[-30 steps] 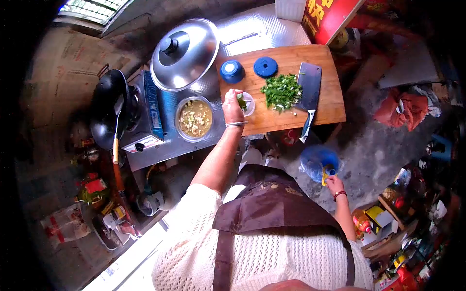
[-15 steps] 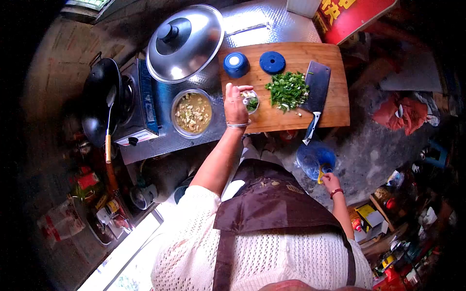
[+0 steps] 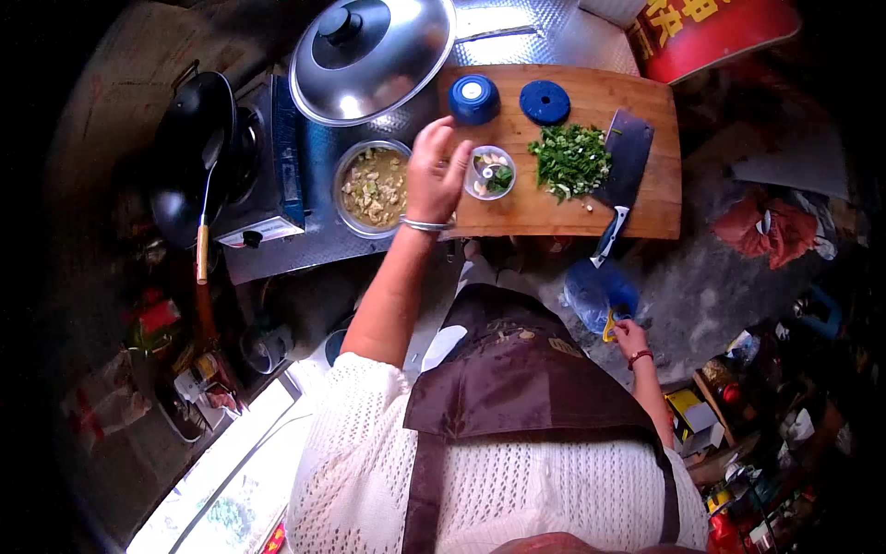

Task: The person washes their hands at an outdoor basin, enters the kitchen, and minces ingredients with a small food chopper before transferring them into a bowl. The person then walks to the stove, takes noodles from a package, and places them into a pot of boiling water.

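Nearest me, down at my four o'clock, my right hand [image 3: 630, 338] hangs low beside my apron, its fingers pinched shut on the yellow tie of a blue plastic bag [image 3: 602, 294] that dangles below the table edge.

Further out, at about eleven o'clock, my left hand [image 3: 435, 173] hovers over the near left corner of the wooden cutting board [image 3: 554, 198]. Its fingers are spread and loose, gripping nothing, with the fingertips just beside the small clear cup [image 3: 489, 173], which stands on the board at twelve o'clock with a few bits of green and white in it. I judge I am between pinches: the cup is being filled with chopped greens, and it is far from full.

The next move, as I read it, calls for a short reach to one o'clock, where the pile of chopped greens [image 3: 569, 159] lies against the flat of the cleaver [image 3: 625, 171], and a light pinch so the pieces do not scatter.

To the left of my hand, at ten o'clock, the steel bowl [image 3: 371, 187] of chopped mix sits on the metal table. Beyond the cup stand a blue jar [image 3: 473, 99] and its blue cap [image 3: 544, 102]. Farthest off lie the big pot lid [image 3: 371, 57] and, at nine o'clock, the black wok [image 3: 191, 148] on its stove.
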The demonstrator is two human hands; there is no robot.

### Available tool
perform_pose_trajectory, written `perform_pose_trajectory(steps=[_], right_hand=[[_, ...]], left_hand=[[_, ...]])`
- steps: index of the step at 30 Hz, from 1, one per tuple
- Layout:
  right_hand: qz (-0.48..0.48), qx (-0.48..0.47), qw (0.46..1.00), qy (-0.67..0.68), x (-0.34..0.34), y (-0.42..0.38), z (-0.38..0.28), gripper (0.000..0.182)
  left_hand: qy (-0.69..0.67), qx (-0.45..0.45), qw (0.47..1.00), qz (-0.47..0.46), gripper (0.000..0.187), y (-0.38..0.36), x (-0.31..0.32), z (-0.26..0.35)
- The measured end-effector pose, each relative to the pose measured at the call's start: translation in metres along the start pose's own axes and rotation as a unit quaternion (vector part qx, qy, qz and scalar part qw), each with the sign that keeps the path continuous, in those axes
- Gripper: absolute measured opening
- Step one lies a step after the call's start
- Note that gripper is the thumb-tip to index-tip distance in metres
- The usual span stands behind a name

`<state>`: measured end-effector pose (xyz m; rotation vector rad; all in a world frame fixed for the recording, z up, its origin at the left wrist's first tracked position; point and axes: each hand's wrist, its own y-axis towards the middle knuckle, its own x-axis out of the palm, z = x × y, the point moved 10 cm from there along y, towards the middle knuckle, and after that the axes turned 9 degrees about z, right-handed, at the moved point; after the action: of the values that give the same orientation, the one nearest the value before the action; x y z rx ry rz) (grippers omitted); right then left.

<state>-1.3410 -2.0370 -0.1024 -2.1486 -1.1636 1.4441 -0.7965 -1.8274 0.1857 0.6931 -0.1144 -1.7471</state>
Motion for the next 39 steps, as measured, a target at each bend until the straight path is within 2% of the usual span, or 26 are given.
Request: perform_pose_trajectory(steps=[2,3,6,8,11,12,15,17,21,23,26,32,34,36,38,39], right_hand=[[0.001,0.011,1.000,0.011,-0.001,0.000,-0.002,0.019],[0.005,0.015,1.000,0.017,-0.001,0.000,-0.005,0.029],[-0.015,0.025,0.999,0.016,0.001,-0.006,-0.017,0.029],[-0.017,0.011,1.000,0.012,0.012,0.000,-0.005,0.028],[0.011,-0.005,1.000,0.004,0.013,0.006,-0.007,0.025],[0.026,-0.009,1.000,0.001,0.010,0.006,-0.009,0.023],[0.117,0.001,0.989,0.090,-0.025,-0.003,-0.041,0.015],[0.142,0.017,0.978,0.151,-0.036,0.005,-0.028,0.013],[0.181,-0.001,0.959,0.219,-0.067,0.007,-0.058,0.012],[0.195,-0.020,0.953,0.230,-0.083,0.007,-0.090,0.012],[0.222,-0.099,0.943,0.226,-0.103,-0.001,-0.158,0.013],[0.192,-0.264,0.923,0.201,-0.109,0.000,-0.311,0.013],[0.202,-0.331,0.913,0.128,-0.102,0.022,-0.345,0.013],[0.219,-0.427,0.875,0.062,-0.103,0.017,-0.417,0.014],[0.211,-0.463,0.861,0.012,-0.095,0.034,-0.465,0.013],[0.210,-0.452,0.867,-0.010,-0.091,0.050,-0.480,0.015]], left_hand=[[-0.004,-0.083,0.996,-0.013,0.012,0.002,-0.023,-0.016],[0.016,-0.076,0.997,-0.020,0.009,-0.001,-0.032,-0.015],[0.047,-0.043,0.997,-0.044,0.009,-0.024,-0.045,-0.011],[0.141,-0.016,0.979,-0.148,0.010,-0.059,-0.026,-0.029],[0.232,-0.058,0.955,-0.173,0.011,-0.104,-0.009,-0.061],[0.235,-0.085,0.952,-0.175,0.009,-0.113,-0.004,-0.072],[0.235,-0.059,0.959,-0.149,0.006,-0.124,0.005,-0.090],[0.231,-0.044,0.962,-0.141,0.003,-0.125,0.009,-0.092],[0.226,-0.066,0.960,-0.150,0.005,-0.124,0.010,-0.093],[0.232,-0.096,0.955,-0.156,0.006,-0.124,0.011,-0.096],[0.213,-0.096,0.960,-0.153,0.010,-0.125,0.013,-0.096],[0.080,-0.050,0.993,-0.066,0.012,-0.073,0.006,-0.037],[0.057,-0.041,0.994,-0.087,0.010,-0.064,0.017,-0.033],[0.062,-0.028,0.992,-0.103,0.010,-0.060,0.029,-0.032],[0.060,-0.017,0.993,-0.101,0.010,-0.059,0.033,-0.030],[0.060,-0.012,0.993,-0.101,0.010,-0.059,0.035,-0.030]])
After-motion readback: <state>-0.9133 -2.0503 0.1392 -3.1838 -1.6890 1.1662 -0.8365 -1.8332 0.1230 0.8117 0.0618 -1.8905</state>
